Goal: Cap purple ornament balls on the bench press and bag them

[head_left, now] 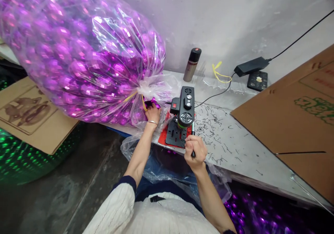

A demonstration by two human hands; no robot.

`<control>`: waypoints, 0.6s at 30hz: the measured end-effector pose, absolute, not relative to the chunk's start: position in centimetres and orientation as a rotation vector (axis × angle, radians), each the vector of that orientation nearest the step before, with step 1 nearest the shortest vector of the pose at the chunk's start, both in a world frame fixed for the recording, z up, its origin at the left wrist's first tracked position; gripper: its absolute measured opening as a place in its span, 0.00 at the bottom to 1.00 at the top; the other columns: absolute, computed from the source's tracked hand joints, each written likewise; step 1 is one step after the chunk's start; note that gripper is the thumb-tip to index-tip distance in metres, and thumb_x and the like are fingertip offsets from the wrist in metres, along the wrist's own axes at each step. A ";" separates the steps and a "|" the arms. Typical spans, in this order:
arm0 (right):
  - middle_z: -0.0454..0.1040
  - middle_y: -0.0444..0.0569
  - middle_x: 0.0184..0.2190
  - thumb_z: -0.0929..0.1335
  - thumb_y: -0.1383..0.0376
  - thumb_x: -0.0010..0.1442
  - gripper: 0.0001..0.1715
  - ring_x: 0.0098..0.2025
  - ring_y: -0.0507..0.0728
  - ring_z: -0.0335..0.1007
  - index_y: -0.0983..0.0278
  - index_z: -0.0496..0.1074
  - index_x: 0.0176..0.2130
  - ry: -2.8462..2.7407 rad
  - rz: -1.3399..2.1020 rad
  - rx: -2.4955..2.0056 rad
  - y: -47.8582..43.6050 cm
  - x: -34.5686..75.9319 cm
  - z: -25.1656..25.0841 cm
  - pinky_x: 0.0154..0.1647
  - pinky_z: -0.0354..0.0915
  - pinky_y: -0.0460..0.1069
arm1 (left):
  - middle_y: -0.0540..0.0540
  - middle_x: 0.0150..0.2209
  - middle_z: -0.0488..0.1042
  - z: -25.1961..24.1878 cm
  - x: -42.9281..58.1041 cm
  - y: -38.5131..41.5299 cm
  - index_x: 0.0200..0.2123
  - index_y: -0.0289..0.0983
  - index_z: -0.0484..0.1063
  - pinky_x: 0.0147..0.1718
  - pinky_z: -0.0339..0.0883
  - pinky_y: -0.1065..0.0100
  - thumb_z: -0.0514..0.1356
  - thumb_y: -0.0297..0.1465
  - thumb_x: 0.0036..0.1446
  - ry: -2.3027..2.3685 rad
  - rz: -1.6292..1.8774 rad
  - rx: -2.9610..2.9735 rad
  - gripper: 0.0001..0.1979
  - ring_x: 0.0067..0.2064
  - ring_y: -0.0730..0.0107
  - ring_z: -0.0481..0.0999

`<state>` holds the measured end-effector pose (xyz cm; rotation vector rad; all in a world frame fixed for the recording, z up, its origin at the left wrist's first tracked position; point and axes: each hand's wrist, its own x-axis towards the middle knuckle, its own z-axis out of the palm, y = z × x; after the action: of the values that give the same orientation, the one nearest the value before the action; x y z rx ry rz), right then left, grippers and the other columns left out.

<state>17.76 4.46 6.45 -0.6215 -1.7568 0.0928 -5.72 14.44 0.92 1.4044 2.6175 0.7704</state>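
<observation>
My left hand (pixel 152 114) reaches to the tied mouth of a huge clear plastic bag (pixel 86 49) full of shiny purple balls, its fingers curled on a purple ball (pixel 151 104) at the opening. A yellow tie (pixel 143 101) cinches the bag's neck. My right hand (pixel 194 150) is closed around the handle lever (pixel 192 136) of a small black bench machine (pixel 182 112) that stands on a black base over a red mat (pixel 163 139).
The grey worktable (pixel 235 147) is strewn with small dark wire scraps. A thermos bottle (pixel 192 64), yellow string (pixel 219 73), a power adapter (pixel 252 66) and a flat cardboard sheet (pixel 294 122) lie around. More purple balls (pixel 261 216) sit below right; cardboard (pixel 31 115) lies left.
</observation>
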 end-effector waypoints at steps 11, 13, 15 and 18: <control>0.72 0.46 0.28 0.63 0.73 0.65 0.11 0.29 0.52 0.68 0.60 0.66 0.32 -1.770 0.107 -0.627 4.5 18.0 6.1 0.30 0.65 0.48 | 0.39 0.63 0.72 2.2 -4.9 8.4 0.63 0.41 0.67 0.62 0.69 0.54 0.63 0.44 0.62 1.746 1.490 1.411 0.29 0.61 0.56 0.74; 0.73 0.46 0.28 0.63 0.73 0.65 0.11 0.29 0.52 0.68 0.60 0.66 0.33 -1.766 0.113 -0.633 4.5 18.0 6.0 0.30 0.65 0.48 | 0.40 0.62 0.73 1.8 -3.2 6.1 0.64 0.43 0.64 0.55 0.75 0.58 0.57 0.47 0.67 1.596 1.534 1.209 0.27 0.57 0.59 0.78; 0.72 0.46 0.28 0.62 0.73 0.65 0.11 0.29 0.52 0.68 0.60 0.66 0.33 -1.772 0.111 -0.639 4.5 18.0 6.1 0.30 0.64 0.48 | 0.40 0.60 0.75 0.9 -1.3 4.3 0.64 0.43 0.64 0.50 0.79 0.60 0.53 0.48 0.69 1.511 1.541 1.033 0.26 0.55 0.60 0.80; 0.72 0.46 0.28 0.62 0.72 0.66 0.11 0.29 0.52 0.68 0.60 0.65 0.32 -1.783 0.096 -0.652 4.4 18.0 6.2 0.30 0.64 0.47 | 0.38 0.59 0.75 -1.0 1.4 3.1 0.63 0.41 0.65 0.51 0.78 0.59 0.55 0.47 0.68 1.491 1.507 0.956 0.26 0.57 0.58 0.79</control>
<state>18.04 4.40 6.23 -0.6517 -1.7829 0.0959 1.40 3.07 -0.98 0.9559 1.4911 1.5074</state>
